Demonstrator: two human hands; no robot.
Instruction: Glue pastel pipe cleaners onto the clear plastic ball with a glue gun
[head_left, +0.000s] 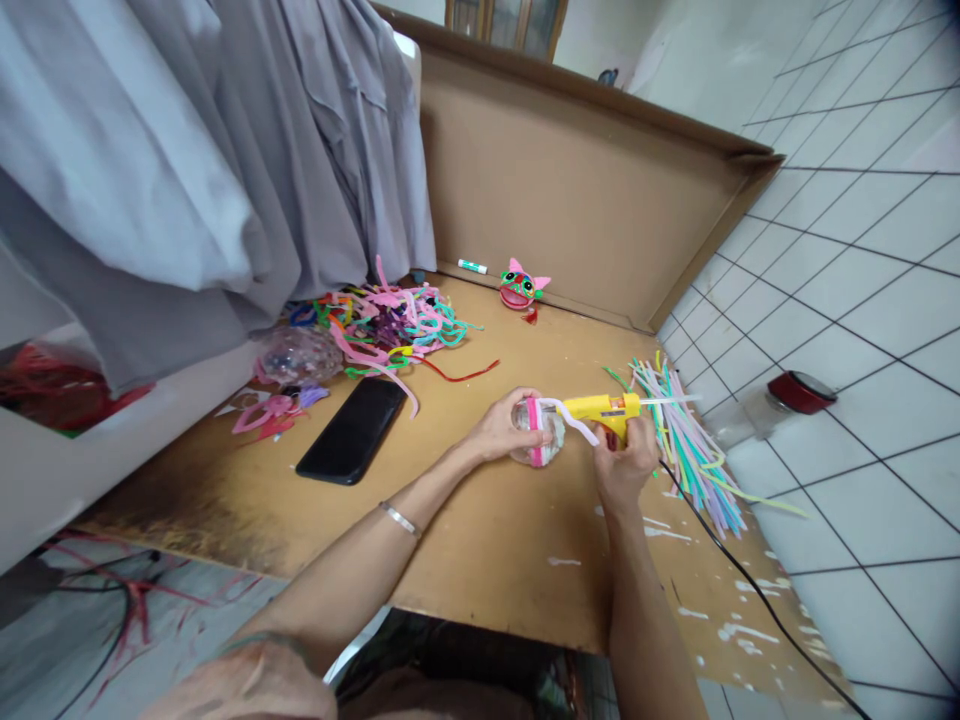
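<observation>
My left hand (504,428) is closed around a small clear plastic cup (553,437), tilted on its side, with a bright pink band (535,432) round it. A pale lilac pipe cleaner (576,420) runs from the cup's edge toward my right hand. In my right hand (626,462) is a yellow glue gun (600,407), its fingers wrapped round the handle. The nozzle points left and meets the cup's rim area; whether it touches cannot be made out. A clear glue stick (675,400) sticks out of the gun's back.
Loose pipe cleaners (405,318) are heaped at the back left; a straight bundle (694,450) lies at the right. A black phone (351,432) rests left of my hands. A decorated pink-eared figure (519,288) and a glue tube (472,267) stand near the cardboard wall (555,170). The gun's cord (750,580) trails right.
</observation>
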